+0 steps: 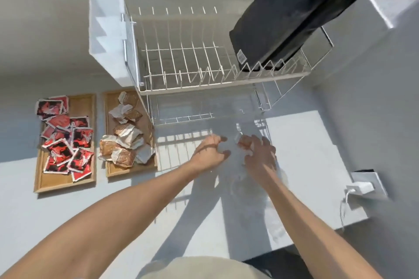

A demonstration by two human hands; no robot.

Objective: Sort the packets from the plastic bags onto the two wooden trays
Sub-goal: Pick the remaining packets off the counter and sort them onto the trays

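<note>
Both hands were low over the white counter (68,217), close together. Left hand (209,153) and right hand (260,154) had fingers curled on a clear plastic bag (244,179); grip blurred, can't tell how tight. Red packets (64,140) filled the left tray (82,106); brown packets (124,140) the right tray (131,169). Wire rack (204,61) sat far, holding a black bag (288,11).

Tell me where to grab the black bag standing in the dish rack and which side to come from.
Grip the black bag around its upper body, coming from the front right. It leans tilted, its base wedged among the prongs of the dish rack, so lifting up along its lean should free it. Its top is blurred; I cannot tell whether it offers a hold.
</note>
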